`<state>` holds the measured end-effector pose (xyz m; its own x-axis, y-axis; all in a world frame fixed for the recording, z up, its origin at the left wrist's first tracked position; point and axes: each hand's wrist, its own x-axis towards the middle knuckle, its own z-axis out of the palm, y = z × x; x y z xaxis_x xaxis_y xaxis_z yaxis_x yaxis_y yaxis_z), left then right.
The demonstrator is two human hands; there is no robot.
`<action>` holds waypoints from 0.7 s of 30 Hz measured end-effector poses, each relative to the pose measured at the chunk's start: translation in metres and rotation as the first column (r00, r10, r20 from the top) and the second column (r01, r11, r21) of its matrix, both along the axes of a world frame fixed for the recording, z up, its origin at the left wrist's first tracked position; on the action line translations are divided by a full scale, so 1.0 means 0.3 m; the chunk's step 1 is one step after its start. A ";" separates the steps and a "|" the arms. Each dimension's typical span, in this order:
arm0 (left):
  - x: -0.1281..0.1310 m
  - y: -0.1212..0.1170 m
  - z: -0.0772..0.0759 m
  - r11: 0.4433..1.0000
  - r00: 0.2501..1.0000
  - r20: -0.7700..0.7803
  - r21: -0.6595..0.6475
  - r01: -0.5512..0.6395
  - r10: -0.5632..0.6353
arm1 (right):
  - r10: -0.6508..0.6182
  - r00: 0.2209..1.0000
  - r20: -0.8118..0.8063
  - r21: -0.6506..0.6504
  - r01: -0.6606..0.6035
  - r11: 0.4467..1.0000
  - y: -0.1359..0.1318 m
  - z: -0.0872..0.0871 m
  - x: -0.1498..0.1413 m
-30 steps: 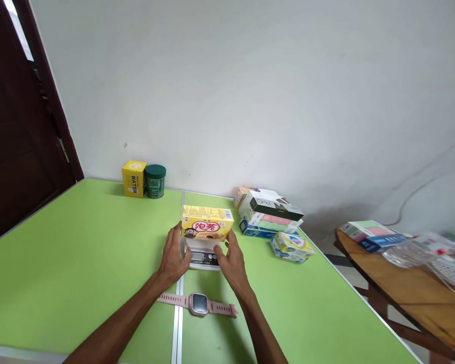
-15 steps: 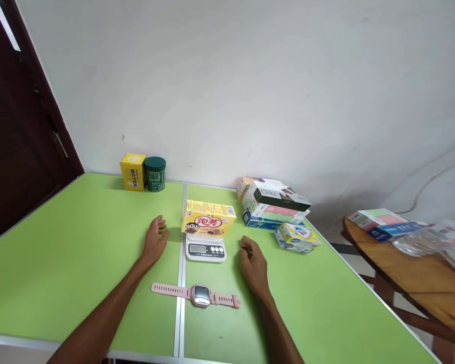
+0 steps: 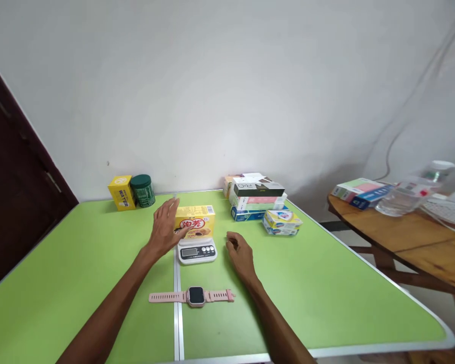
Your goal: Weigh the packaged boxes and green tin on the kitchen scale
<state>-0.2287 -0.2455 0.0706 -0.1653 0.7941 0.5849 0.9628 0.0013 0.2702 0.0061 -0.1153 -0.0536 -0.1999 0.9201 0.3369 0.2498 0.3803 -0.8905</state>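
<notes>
A yellow snack box (image 3: 202, 216) with a red and white label stands upright on a white digital kitchen scale (image 3: 197, 261), behind its buttons and display. At the box's left end is my left hand (image 3: 166, 226), fingers spread upward and thumb across the front; I cannot tell whether it touches the box. My right hand (image 3: 241, 255) lies on the table to the right of the scale, fingers loosely curled, with nothing visible in it. A pink smartwatch (image 3: 196, 296) is laid out flat in front of the scale.
Against the wall at back left are a yellow box (image 3: 122, 194) and a green jar (image 3: 144, 192). Stacked boxes (image 3: 258, 199) stand back right, with a yellow-and-white box (image 3: 282, 223) before them. A wooden table (image 3: 394, 230) beyond the right edge holds a box and clear plastic containers.
My left hand has moved right and up to the left end of the yellow snack box. My right hand stays beside the scale. The camera view has shifted slightly.
</notes>
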 end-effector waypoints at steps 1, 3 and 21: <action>-0.002 0.031 0.044 0.997 0.998 -0.060 -0.073 0.027 -0.032 | -0.001 1.000 -0.013 0.010 0.001 1.000 0.003 0.001 -0.002; -0.005 0.087 0.113 0.974 0.990 -0.131 -0.227 0.024 -0.055 | -0.006 0.999 -0.054 0.024 0.007 1.000 0.014 0.004 0.006; 0.418 0.432 0.210 0.896 0.984 -0.100 -0.435 0.087 -0.144 | -0.502 0.850 -0.160 -0.156 0.480 0.863 0.251 0.018 0.322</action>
